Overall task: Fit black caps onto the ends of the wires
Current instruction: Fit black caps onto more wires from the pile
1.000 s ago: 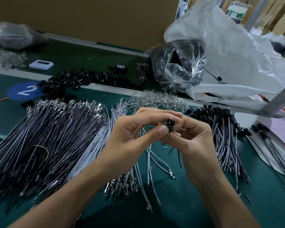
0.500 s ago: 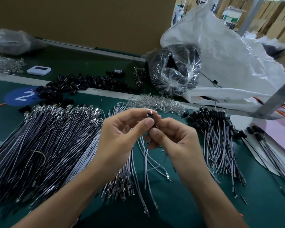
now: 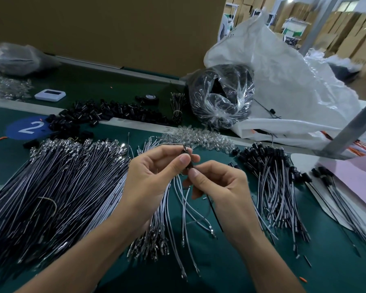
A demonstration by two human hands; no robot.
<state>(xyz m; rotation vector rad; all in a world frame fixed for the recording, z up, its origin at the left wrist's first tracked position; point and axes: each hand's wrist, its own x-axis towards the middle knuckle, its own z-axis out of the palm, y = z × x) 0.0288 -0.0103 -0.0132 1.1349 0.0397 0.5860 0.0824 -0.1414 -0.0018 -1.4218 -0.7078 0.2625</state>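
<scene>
White numeral "2" on blue round sticker (image 3: 29,127), stuck on green table (image 3: 230,261), far left.

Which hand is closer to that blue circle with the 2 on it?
Left. The left hand is right of the blue circle and nearer the camera; the right hand lies farther right, beyond it. Both pinch one black cap.

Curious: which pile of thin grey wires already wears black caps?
The smaller right-hand wire pile: black plastic caps top its far ends; the big left pile shows bare metal tips.
</scene>
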